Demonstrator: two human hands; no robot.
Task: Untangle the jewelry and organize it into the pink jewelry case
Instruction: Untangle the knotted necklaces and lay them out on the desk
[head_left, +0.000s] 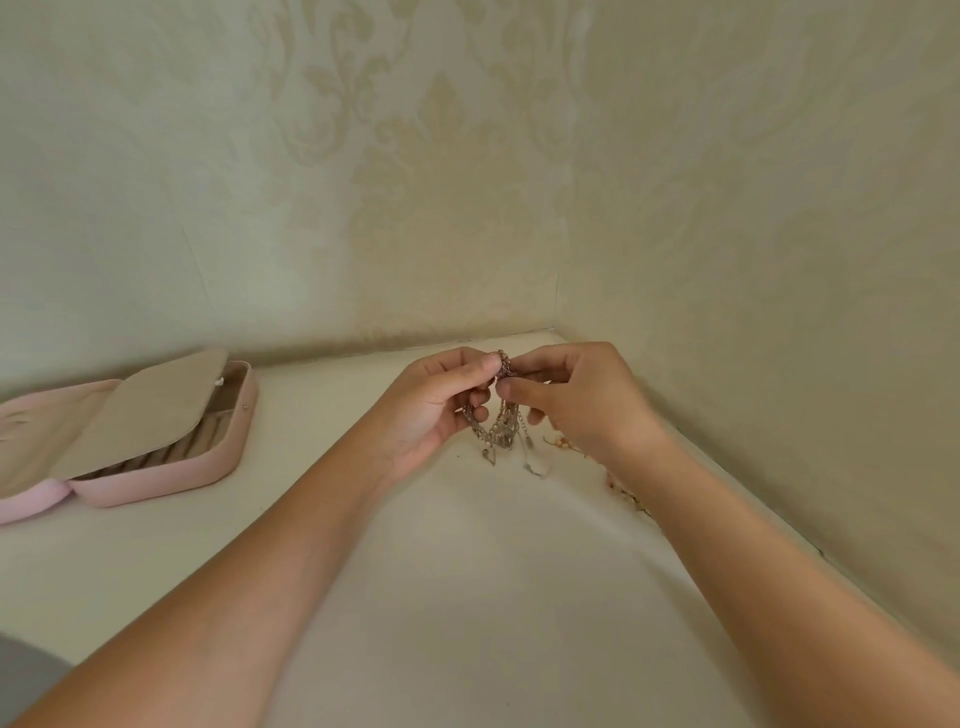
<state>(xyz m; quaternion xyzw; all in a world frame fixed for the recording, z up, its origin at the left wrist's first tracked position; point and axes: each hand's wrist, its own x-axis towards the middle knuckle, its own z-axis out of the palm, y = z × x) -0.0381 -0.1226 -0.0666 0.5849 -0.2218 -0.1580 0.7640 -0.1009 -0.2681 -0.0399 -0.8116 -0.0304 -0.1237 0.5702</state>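
A tangle of thin metal chains (503, 426) hangs between both hands above the cream table, near the back corner. My left hand (436, 405) pinches its top with thumb and forefinger, and lower fingers curl round a strand. My right hand (582, 400) pinches the same knot from the right. Small pendants dangle at the bottom of the tangle. The pink jewelry case (171, 480) lies open at the far left, a beige inner flap tilted over its slotted compartments.
More loose jewelry (623, 493) lies on the table along the right wall, partly hidden behind my right forearm. Patterned cream walls meet in a corner just behind the hands. A grey patch (26, 670) shows at the lower left edge.
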